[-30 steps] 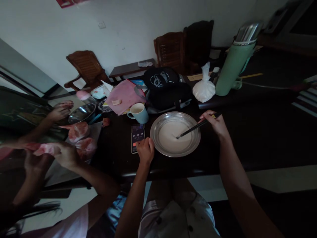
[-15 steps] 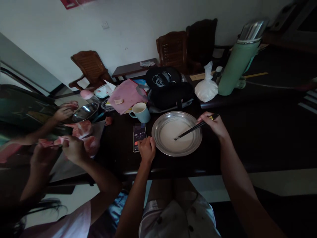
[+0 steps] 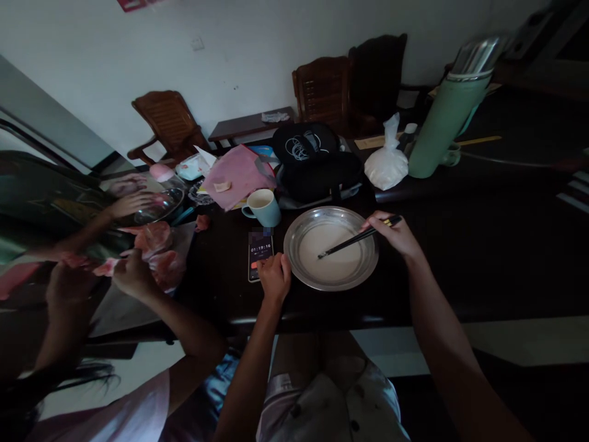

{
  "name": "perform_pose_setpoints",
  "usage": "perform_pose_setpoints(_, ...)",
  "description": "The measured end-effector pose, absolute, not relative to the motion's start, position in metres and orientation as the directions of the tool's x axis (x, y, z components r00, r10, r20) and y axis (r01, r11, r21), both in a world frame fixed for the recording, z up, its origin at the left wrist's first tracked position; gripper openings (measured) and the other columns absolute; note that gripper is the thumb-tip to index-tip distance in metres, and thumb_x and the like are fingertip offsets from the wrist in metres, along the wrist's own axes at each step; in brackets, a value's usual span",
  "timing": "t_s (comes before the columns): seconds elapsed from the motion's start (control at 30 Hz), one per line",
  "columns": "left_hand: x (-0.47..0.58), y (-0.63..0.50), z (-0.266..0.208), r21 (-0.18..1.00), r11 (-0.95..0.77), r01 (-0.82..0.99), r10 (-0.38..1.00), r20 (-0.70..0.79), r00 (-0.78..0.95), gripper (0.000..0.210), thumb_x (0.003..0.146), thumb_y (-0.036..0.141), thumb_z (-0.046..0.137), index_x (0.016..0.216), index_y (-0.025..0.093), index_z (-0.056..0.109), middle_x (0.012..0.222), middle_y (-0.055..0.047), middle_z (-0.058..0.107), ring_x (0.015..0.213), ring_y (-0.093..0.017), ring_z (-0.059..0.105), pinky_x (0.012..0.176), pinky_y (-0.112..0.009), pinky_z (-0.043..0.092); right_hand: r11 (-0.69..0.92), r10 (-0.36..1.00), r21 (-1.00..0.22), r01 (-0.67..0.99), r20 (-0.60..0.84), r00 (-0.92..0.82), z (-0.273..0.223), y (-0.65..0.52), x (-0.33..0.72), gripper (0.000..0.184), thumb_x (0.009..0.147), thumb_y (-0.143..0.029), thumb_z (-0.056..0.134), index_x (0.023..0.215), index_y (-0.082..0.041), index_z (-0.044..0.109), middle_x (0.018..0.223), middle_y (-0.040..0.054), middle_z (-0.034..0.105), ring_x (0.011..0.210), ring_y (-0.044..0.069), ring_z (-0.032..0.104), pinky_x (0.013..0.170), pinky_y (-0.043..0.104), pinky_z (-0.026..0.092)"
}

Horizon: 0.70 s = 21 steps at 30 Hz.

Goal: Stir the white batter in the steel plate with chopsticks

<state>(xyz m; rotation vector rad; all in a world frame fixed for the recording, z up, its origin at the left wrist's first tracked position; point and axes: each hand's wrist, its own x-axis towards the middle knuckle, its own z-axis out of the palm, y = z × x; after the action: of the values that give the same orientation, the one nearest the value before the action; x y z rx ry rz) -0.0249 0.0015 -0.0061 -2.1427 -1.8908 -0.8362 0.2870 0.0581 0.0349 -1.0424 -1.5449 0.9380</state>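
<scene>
A wide metal bowl [image 3: 294, 276] on the dark table holds a milky white liquid [image 3: 317, 245]. My right hand [image 3: 396, 233] grips a pair of black chopsticks [image 3: 356, 237] over the bowl's right rim, their tips dipping into the liquid. At the left rim is my left hand [image 3: 275, 277], fingers curled and thumb side against the metal. Its fingertips partly overlap a phone [image 3: 254, 248] that shows a timer.
Behind the bowl stand a light blue mug [image 3: 263, 207], a black bag [image 3: 317, 162], a knotted bag of white powder [image 3: 386, 166] and a green thermos [image 3: 448, 123]. At left, other people's hands [image 3: 133, 276] handle pinkish pieces near a metal bowl [image 3: 161, 205].
The chopstick tips have shifted slightly left through the liquid. My left hand stays at the rim. At left, another person's hand has moved over the smaller metal bowl.
</scene>
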Motion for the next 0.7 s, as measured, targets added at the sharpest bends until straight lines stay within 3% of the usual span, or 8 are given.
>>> perform_pose_setpoints(0.1, -0.025, 0.001, -0.007, 0.231, -0.192, 0.954, 0.859, 0.510, 0.049, 0.037, 0.096, 0.026, 0.026, 0.065, 0.021, 0.046, 0.060, -0.002, 0.055, 0.060, -0.016, 0.050, 0.069, -0.032, 0.028, 0.333, 0.942, -0.926, 0.176, 0.332, -0.035, 0.034, 0.061, 0.289, 0.030, 0.083, -0.049, 0.060, 0.074, -0.022, 0.070, 0.076, 0.0023, 0.073, 0.077, 0.020, 0.068, 0.074, 0.031, 0.051)
perform_pose_setpoints(0.2, -0.025, 0.002, -0.007, 0.232, -0.194, 0.953, 0.852, 0.522, 0.046, 0.038, 0.096, 0.026, 0.025, 0.065, 0.021, 0.046, 0.059, -0.002, 0.054, 0.060, -0.017, 0.049, 0.069, -0.033, 0.028, 0.309, 0.942, -0.941, 0.137, 0.323, 0.091, 0.033, 0.061, 0.299, 0.028, 0.082, -0.048, 0.062, 0.073, -0.022, 0.068, 0.066, 0.0011, 0.071, 0.066, 0.019, 0.067, 0.067, 0.030, 0.051)
perform_pose_setpoints(0.3, -0.025, 0.002, -0.007, 0.234, -0.196, 0.952, 0.847, 0.530, 0.044, 0.038, 0.096, 0.027, 0.025, 0.064, 0.021, 0.046, 0.059, -0.002, 0.054, 0.059, -0.017, 0.049, 0.069, -0.033, 0.028, 0.303, 0.950, -0.944, 0.130, 0.311, 0.039, 0.034, 0.060, 0.299, 0.028, 0.083, -0.047, 0.061, 0.072, -0.022, 0.068, 0.062, 0.0007, 0.069, 0.061, 0.018, 0.066, 0.065, 0.030, 0.050)
perform_pose_setpoints(0.43, -0.025, 0.002, -0.006, 0.242, -0.195, 0.950, 0.851, 0.523, 0.042, 0.038, 0.096, 0.027, 0.026, 0.064, 0.021, 0.047, 0.058, -0.002, 0.053, 0.059, -0.017, 0.049, 0.068, -0.033, 0.027, 0.332, 0.943, -0.926, 0.182, 0.318, -0.102, 0.035, 0.059, 0.287, 0.031, 0.085, -0.047, 0.059, 0.072, -0.022, 0.070, 0.073, 0.0023, 0.072, 0.075, 0.019, 0.068, 0.073, 0.030, 0.050)
perform_pose_setpoints(0.63, -0.027, 0.002, -0.007, 0.265, -0.196, 0.944, 0.860, 0.509, 0.036, 0.037, 0.095, 0.028, 0.028, 0.065, 0.021, 0.047, 0.059, -0.002, 0.052, 0.059, -0.017, 0.048, 0.069, -0.033, 0.028, 0.322, 0.934, -0.935, 0.148, 0.340, 0.112, 0.036, 0.061, 0.298, 0.030, 0.081, -0.050, 0.062, 0.072, -0.021, 0.068, 0.067, 0.0014, 0.070, 0.067, 0.019, 0.067, 0.067, 0.031, 0.050)
perform_pose_setpoints(0.7, -0.027, 0.003, -0.007, 0.265, -0.191, 0.945, 0.861, 0.508, 0.031, 0.037, 0.095, 0.028, 0.027, 0.064, 0.021, 0.046, 0.059, -0.002, 0.052, 0.059, -0.017, 0.047, 0.070, -0.033, 0.028, 0.309, 0.943, -0.942, 0.130, 0.321, 0.088, 0.036, 0.060, 0.300, 0.031, 0.081, -0.050, 0.061, 0.071, -0.021, 0.067, 0.062, 0.0012, 0.069, 0.062, 0.018, 0.066, 0.064, 0.031, 0.050)
